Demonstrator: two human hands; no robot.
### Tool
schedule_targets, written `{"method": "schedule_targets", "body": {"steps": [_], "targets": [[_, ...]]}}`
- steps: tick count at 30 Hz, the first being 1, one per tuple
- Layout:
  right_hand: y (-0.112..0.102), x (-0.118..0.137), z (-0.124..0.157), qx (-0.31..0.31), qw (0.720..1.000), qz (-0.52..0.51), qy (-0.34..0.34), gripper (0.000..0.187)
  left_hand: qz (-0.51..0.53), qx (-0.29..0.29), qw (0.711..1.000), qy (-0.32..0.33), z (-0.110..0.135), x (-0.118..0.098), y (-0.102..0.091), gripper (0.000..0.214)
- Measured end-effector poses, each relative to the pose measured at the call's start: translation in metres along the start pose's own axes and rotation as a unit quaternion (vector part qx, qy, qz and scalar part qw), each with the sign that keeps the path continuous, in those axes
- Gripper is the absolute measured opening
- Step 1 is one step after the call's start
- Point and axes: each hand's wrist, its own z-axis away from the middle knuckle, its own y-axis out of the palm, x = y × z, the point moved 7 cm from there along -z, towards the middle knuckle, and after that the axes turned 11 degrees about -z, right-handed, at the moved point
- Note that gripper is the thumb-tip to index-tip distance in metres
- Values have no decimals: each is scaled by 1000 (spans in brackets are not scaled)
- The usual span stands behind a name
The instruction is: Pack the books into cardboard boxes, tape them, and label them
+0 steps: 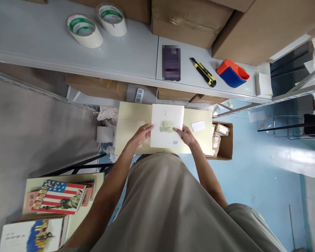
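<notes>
A white book [164, 117] with a small green and pink picture on its cover is over the pale yellow table [131, 117] in front of me. My right hand [187, 135] grips its right edge, thumb lying on the cover and the other fingers mostly hidden beneath. On the other side, my left hand [142, 134] has its fingers stretched toward the book's left edge, the tips at that edge. It does not wrap around the book. A white slip of paper [198, 126] lies on the table right of my right hand.
Above the table, a grey shelf [136, 52] carries tape rolls [85, 31], a box cutter [203, 71], a red and blue tape dispenser [233, 73] and cardboard boxes [189, 22]. An open carton [227, 143] stands right. More books [60, 197] are stacked lower left.
</notes>
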Motion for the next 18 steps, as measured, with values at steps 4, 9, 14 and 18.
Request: {"method": "schedule_targets", "body": {"steps": [4,9,14,18], "targets": [[5,26,12,-40,999,21,-30,65,-4,-36,999,30,17,-37,-9,78],[2,35,11,-69,994,57,-57,64,-94,-77,990,77,31,-59,-21,67],[-3,30,6,-82,992,71,-70,69,-124,-87,985,80,37,-60,-28,61],[-6,25,1,-89,988,92,-87,66,-144,-95,981,85,42,-63,-29,57]]}}
